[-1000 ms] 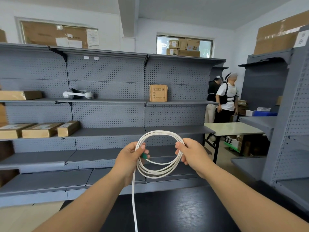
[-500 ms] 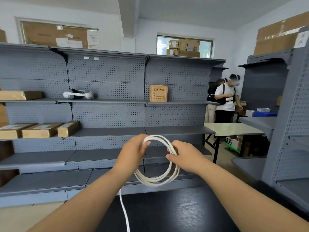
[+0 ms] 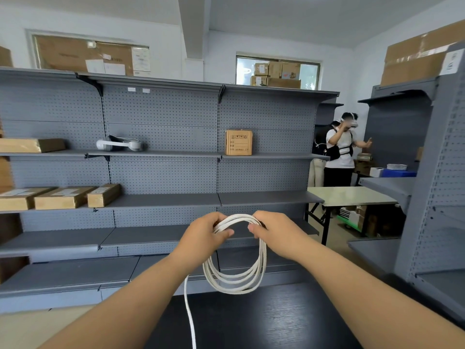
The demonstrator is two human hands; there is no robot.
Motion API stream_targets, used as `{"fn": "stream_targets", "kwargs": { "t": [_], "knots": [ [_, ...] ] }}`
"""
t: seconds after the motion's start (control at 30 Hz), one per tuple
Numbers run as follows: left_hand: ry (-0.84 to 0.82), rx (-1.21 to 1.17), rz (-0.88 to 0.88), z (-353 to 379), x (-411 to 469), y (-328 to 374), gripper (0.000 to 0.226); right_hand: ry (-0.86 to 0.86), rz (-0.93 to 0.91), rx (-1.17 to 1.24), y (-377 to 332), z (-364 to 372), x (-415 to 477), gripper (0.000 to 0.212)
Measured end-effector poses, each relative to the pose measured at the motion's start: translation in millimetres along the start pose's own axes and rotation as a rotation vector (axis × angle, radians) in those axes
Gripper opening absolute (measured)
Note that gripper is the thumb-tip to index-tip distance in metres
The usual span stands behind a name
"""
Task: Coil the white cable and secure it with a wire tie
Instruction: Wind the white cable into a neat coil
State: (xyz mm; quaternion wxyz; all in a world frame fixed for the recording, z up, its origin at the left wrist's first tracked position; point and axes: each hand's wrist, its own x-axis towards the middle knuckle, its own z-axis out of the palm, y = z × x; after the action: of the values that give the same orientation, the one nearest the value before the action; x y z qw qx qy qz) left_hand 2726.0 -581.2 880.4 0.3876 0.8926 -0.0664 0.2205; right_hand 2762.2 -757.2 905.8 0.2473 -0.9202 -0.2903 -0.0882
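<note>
The white cable hangs in several loops in front of me, above a black table. My left hand grips the top of the coil on its left side. My right hand pinches the top of the coil on its right side, close to the left hand. A loose tail of the cable drops from under my left wrist down past the bottom edge of the view. No wire tie shows in this frame.
Grey pegboard shelving faces me, bearing cardboard boxes, a single box and a white headset. Another grey shelf unit stands at right. A person stands behind a light table.
My hands have come together at the top of the coil, which now hangs lower and narrower. The green piece seen by my left thumb is out of sight. The person at the back shifted.
</note>
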Motion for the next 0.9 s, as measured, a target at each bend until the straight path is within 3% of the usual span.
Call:
{"fn": "stream_targets", "kwargs": {
  "t": [0.27, 0.37, 0.47, 0.6, 0.77, 0.9],
  "knots": [
    [-0.042, -0.340, -0.110, 1, -3, -4, 0.004, 0.161, 0.147, 0.352, 12, -4, -1, 0.017],
    [-0.061, -0.396, -0.129, 3, -4, -8, 0.015, 0.245, 0.212, 0.546, 16, -3, -1, 0.019],
    [-0.018, -0.315, -0.160, 7, -4, -9, 0.021, 0.260, 0.247, 0.605, 19, -1, -1, 0.020],
    [0.080, -0.078, -0.072, 9, -4, -5, 0.025, 0.190, 0.262, 0.541, 22, -1, -3, 0.016],
    [0.098, 0.180, 0.025, 8, 1, -4, 0.024, 0.083, 0.154, 0.319, 26, -3, -3, 0.004],
    [0.105, 0.321, 0.086, 5, 4, -3, 0.028, 0.023, 0.088, 0.223, 22, -4, -4, 0.022]
  ]
}}
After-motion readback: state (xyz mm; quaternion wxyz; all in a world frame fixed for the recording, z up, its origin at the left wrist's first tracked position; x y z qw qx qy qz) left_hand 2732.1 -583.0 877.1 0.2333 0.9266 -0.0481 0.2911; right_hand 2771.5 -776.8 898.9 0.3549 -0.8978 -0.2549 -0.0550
